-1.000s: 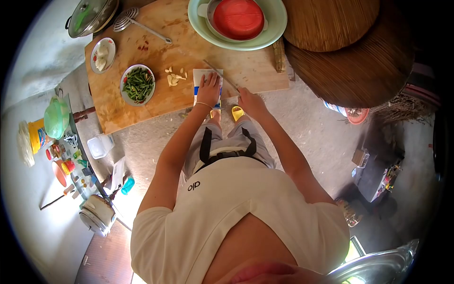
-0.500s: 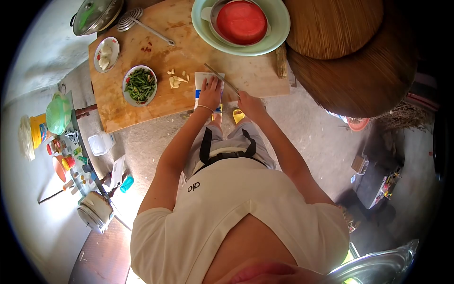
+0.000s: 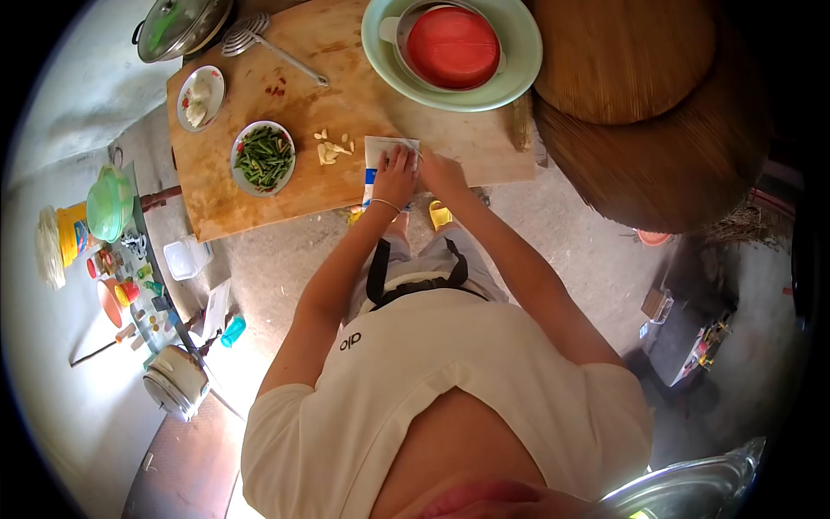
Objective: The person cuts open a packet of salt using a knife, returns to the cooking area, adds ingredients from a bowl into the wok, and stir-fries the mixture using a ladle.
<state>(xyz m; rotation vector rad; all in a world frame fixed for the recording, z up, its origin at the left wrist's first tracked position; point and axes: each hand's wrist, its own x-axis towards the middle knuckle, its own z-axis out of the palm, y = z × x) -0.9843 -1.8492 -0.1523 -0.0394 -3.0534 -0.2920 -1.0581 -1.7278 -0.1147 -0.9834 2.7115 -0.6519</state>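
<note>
My left hand [image 3: 395, 177] lies with its fingers apart on a white and blue packet [image 3: 375, 152] at the front edge of the wooden board [image 3: 328, 186]. Beside it my right hand [image 3: 443, 176] is closed around the handle of a knife [image 3: 417, 149], whose blade is hard to make out over the packet's right side. Peeled garlic cloves [image 3: 328, 153] lie left of the packet. Farther left are a bowl of cut green peppers [image 3: 264, 158] and a small bowl with white pieces [image 3: 197, 104].
A pale green basin [image 3: 376, 56] holds a red container [image 3: 454, 48]. Round wooden lids [image 3: 657, 156] are at the right. A slotted ladle [image 3: 294, 62] and a lidded pan [image 3: 177, 26] stand at the back left. A shelf with a green basket [image 3: 110, 203] is far left.
My right hand has moved left with the knife, close against my left hand and the packet. The knife's blade has swung from beyond the packet toward it. The view has shifted slightly.
</note>
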